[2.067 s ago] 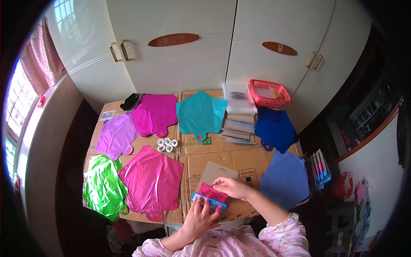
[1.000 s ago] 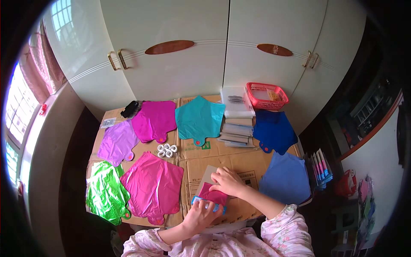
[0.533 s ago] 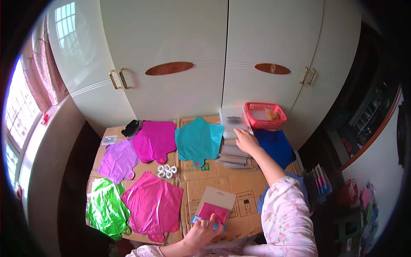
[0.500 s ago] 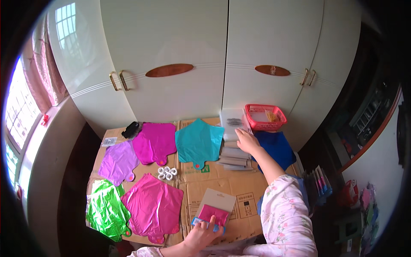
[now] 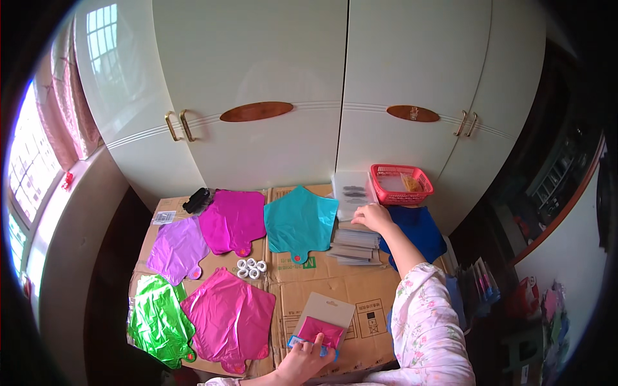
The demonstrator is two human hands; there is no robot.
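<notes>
Seven flat coloured foil sheets and five white rings are laid out; the light-blue sheet is mostly hidden by a floral sleeve. On a beige card, a folded pink foil piece is pressed by the spread left hand. The right hand, earlier at that piece, has been moved to clear plastic bags; whether anything is pinched cannot be told.

Folded pink sheet: glossy foil. Backing card: matt, smooth. Green sheet: crinkled, shiny foil. Basket: red plastic. Cabinet doors: glossy. 4 handles: shiny metal.
</notes>
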